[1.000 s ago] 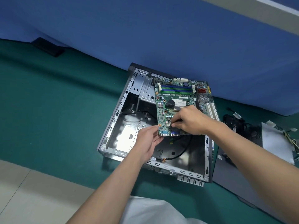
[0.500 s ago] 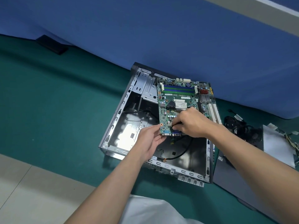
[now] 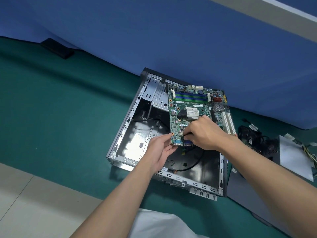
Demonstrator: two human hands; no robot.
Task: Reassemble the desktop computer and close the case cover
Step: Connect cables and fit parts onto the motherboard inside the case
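Green mat (image 3: 60, 117) is covering most of the floor, w/ pale tile (image 3: 25, 194) showing at the near-left and a blue partition (image 3: 171, 40) running along the back. Desktop case (image 3: 118, 145) is lying on its side on the mat, open side up, far end up at the partition.

Person is holding the mobo (image 3: 190, 103) over the open case, approx. above its middle and right part. The board's near edge is hanging clear of the case floor, so it isn't sitting in place. Left hand (image 3: 159, 152) is pinching the board's near-left corner, thumb on top by the port block. Right hand (image 3: 204, 133) is curling over the near edge just beside it, fingers clamping on the board by the blue port.

Black cable (image 3: 193, 166) is looping across the case floor right under that lifted edge, lying in the board's way. Silver drive cage (image 3: 159, 95) is sitting in the far-left corner, hard by the board's left edge; touching or not, can't tell.

On the right, dark case cover (image 3: 248, 200) is lying flat just beside the case, w/ a tangle of black leads (image 3: 252, 134) and the PSU (image 3: 291, 157) beyond. Small black block (image 3: 57, 48) is resting at the partition's foot, far left. White cloth (image 3: 163, 225) is showing at the bottom edge.
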